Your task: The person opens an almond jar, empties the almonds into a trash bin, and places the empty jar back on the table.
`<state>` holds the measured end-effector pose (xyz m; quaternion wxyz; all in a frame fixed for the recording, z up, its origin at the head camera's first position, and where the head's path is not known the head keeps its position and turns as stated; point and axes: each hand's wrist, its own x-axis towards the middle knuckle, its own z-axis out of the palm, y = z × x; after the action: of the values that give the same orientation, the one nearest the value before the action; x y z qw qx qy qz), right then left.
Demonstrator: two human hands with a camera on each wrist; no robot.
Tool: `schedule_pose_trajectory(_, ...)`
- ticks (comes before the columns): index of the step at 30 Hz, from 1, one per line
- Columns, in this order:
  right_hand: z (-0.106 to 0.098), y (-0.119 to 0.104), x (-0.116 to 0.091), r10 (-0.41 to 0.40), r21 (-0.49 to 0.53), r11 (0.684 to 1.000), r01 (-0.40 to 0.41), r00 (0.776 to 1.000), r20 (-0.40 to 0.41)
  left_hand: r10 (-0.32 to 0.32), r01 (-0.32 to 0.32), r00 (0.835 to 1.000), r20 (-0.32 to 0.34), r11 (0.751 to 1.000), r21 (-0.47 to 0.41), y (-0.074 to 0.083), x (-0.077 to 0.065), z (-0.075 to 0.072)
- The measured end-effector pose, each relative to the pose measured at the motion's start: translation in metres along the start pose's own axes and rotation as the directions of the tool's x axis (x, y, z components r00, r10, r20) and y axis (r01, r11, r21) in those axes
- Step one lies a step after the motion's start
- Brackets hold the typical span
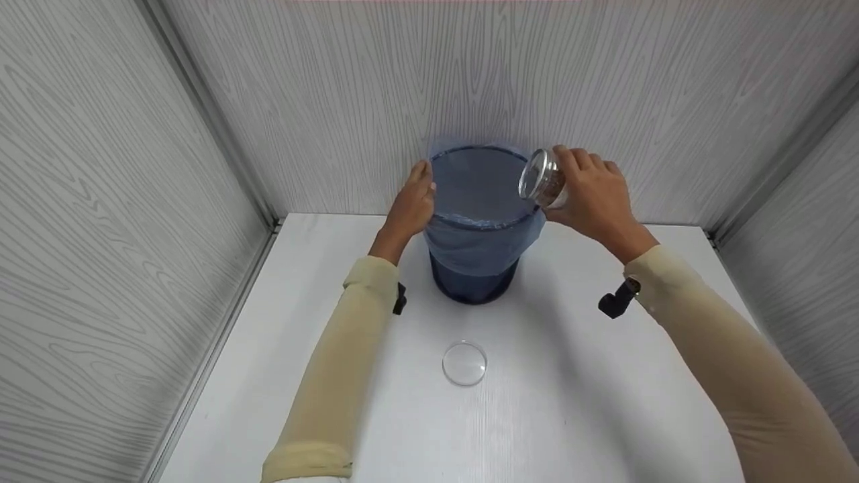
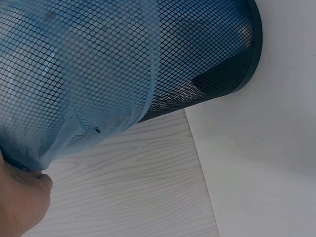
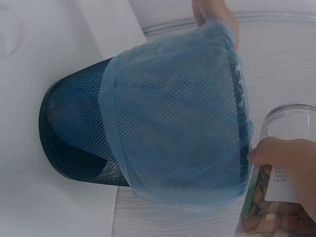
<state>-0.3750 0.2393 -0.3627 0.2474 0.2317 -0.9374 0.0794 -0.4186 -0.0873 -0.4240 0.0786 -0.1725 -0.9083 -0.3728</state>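
A dark mesh waste bin [image 1: 470,287] stands on the table, with a thin blue plastic bag [image 1: 470,249] lining it and folded down over its rim. My left hand [image 1: 411,204] grips the left side of the lined rim. On the other side, my right hand [image 1: 597,194] holds a clear jar [image 1: 535,176] without its lid, its mouth tipped toward the bin opening at the right rim. Brown almonds [image 3: 269,222] lie inside the jar below a white label [image 3: 281,186], as the right wrist view shows. The bottom of the bin's inside is not visible from the head view.
A round clear lid [image 1: 464,363] lies flat on the white table [image 1: 523,416] in front of the bin. Grey wood-grain panels [image 1: 322,100] rise behind the table and on both sides. The bin stands close to the back panel.
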Motion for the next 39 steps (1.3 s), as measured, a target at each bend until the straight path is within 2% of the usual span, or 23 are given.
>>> schedule_pose_trajectory(8,0.002,0.005,0.005,0.032,0.003,0.999,-0.032,0.999,0.023,-0.006,0.006,1.000,0.001,1.000,-0.002,0.000,0.000,0.002)
schedule_pose_trajectory(14,0.003,0.008,0.008,0.017,-0.034,0.999,-0.017,1.000,0.012,-0.001,0.002,1.000,0.003,0.999,-0.036,-0.001,0.000,0.004)
schedule_pose_trajectory(29,0.002,0.008,0.010,0.004,-0.062,0.998,-0.002,0.999,0.041,0.001,-0.001,1.000,-0.001,1.000,-0.011,0.001,0.000,0.005)
schedule_pose_trajectory(39,-0.001,0.004,0.012,-0.001,-0.037,0.999,0.003,0.999,0.047,-0.007,0.007,1.000,-0.006,1.000,-0.010,0.003,0.000,0.002)
